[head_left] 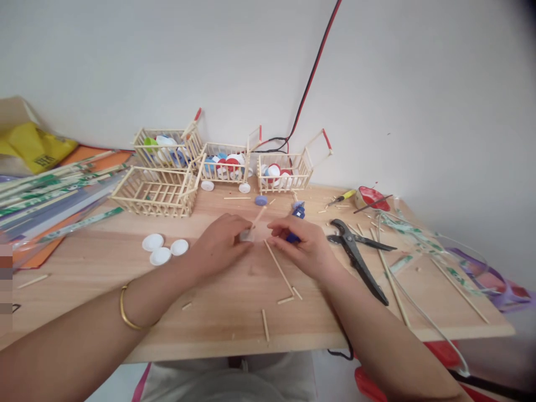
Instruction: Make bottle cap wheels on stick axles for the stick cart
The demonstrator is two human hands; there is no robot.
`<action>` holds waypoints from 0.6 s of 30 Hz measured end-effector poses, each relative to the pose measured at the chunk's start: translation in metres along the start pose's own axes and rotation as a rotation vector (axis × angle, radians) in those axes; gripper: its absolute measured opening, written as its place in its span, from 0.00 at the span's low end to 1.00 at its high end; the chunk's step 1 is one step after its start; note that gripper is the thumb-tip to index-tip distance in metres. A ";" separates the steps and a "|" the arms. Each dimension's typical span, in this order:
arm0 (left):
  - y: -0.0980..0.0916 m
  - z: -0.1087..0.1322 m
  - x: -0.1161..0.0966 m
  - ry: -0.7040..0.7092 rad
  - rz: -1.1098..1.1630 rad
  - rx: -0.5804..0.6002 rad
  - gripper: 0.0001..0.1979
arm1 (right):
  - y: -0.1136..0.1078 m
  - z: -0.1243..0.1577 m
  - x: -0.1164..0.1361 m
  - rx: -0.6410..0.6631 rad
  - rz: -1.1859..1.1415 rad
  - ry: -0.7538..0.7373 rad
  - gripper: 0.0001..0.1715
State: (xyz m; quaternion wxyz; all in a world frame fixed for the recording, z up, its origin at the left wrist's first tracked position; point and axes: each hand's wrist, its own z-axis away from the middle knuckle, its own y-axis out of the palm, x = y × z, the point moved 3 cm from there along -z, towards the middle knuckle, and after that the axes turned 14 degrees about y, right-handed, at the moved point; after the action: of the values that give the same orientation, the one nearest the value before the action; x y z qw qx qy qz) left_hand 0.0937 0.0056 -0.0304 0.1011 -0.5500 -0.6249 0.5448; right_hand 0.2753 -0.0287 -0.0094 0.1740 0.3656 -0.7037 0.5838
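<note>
My left hand is closed, with a short wooden stick slanting up from its fingertips and something whitish, blurred, beside them. Facing it, my right hand has curled fingers, index and thumb close together. A blue glue bottle shows above and through the gap of the right hand; whether it is gripped or stands behind is hidden. A longer thin stick lies on the table from below the right thumb toward me. Three white bottle caps lie left of my left hand.
Small stick-built carts, some filled with bottle caps, stand along the wall beside an open stick basket. Black pliers, a yellow cutter and loose sticks lie right. Wrapped sticks pile up left. Offcuts lie near the front edge.
</note>
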 end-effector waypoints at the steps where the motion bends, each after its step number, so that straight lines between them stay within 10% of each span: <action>1: -0.002 0.000 0.006 -0.041 -0.027 -0.016 0.05 | -0.003 0.000 -0.001 -0.028 0.014 0.007 0.10; 18: -0.011 -0.001 0.026 -0.186 -0.126 -0.062 0.10 | -0.013 -0.004 -0.008 -0.102 0.082 0.039 0.08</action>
State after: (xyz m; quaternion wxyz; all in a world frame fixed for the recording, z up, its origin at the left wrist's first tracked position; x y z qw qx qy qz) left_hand 0.0781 0.0295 -0.0334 0.0597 -0.4597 -0.6815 0.5663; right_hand 0.2893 -0.0235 -0.0048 0.1822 0.3155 -0.7434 0.5609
